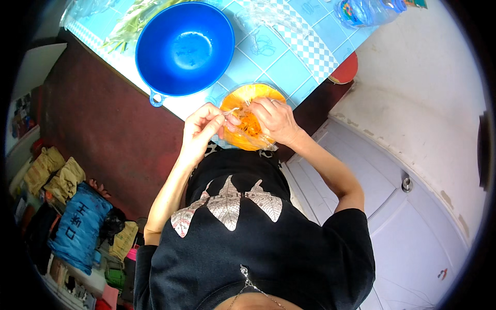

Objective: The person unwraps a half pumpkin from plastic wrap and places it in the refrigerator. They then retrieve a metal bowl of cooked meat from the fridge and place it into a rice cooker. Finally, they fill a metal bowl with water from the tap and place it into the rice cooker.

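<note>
A cut pumpkin (254,91) with orange flesh and a stringy, seedy hollow sits at the table's near corner, its cut face up. Clear plastic film (267,142) clings around its edge and lies partly over the cut face. Between thumb and forefinger, my left hand (201,126) pinches a twisted end of this film above the pumpkin's left side. My right hand (275,118) rests over the pumpkin's right side, its curled fingers gripping film near the hollow; its fingertips are partly hidden.
Left of the pumpkin, a blue plastic basin (186,50) stands on the tiled-pattern tablecloth (263,58). Leafy green stalks (131,23) lie behind it. Loose clear plastic (271,17) and a large clear bottle (364,13) are farther back. A red stool (345,69) shows beyond the table's right edge.
</note>
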Motion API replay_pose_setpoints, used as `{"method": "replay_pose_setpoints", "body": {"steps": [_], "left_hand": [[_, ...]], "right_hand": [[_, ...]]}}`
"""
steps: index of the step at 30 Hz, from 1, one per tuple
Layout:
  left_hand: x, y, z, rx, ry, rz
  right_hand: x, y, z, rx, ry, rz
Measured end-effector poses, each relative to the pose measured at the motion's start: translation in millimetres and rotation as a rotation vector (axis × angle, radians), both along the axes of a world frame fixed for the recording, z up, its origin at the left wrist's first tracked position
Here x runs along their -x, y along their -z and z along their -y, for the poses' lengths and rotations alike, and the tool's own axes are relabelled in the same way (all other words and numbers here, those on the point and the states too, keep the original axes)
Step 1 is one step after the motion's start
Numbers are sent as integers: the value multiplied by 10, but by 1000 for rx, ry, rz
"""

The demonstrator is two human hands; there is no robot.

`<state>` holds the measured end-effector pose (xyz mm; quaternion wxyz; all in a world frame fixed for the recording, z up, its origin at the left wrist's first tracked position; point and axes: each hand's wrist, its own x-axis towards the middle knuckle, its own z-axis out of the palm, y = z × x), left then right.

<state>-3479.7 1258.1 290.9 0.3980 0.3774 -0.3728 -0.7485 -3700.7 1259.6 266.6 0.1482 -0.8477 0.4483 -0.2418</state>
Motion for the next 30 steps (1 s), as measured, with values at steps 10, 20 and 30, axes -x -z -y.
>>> {"method": "replay_pose_setpoints", "body": {"steps": [10,20,30], "left_hand": [[157,194,89,3,193,240],[229,318,86,145,291,546],[276,232,136,121,329,623]], "right_hand": [[-99,66,-168,-186,126,103],[69,-296,-1,-143,250,-3],[-70,33,-91,-14,101,-171]]}}
